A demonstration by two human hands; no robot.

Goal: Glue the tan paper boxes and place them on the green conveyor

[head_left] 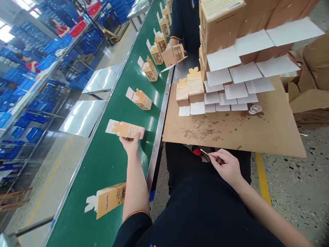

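Observation:
On the green conveyor belt [108, 161], my left hand [131, 145] grips a small printed carton [130, 130] whose white top flap stands open. Over my lap, my right hand [226, 166] pinches a thin white stick [205, 152] that looks like a cotton swab. Closer to me on the belt, another open carton [110, 202] stands partly behind my left forearm. Beyond the held one, an open carton [144, 99] and several more form a line along the belt.
Right of the belt, a cardboard sheet [277, 127] with wet-looking stains bears stacked cartons [223, 31] with white flaps out and a clear ring-shaped item [255, 109]. Across from me, a co-worker's hand [172, 43] holds a carton [169, 56]. Metal rails edge the belt.

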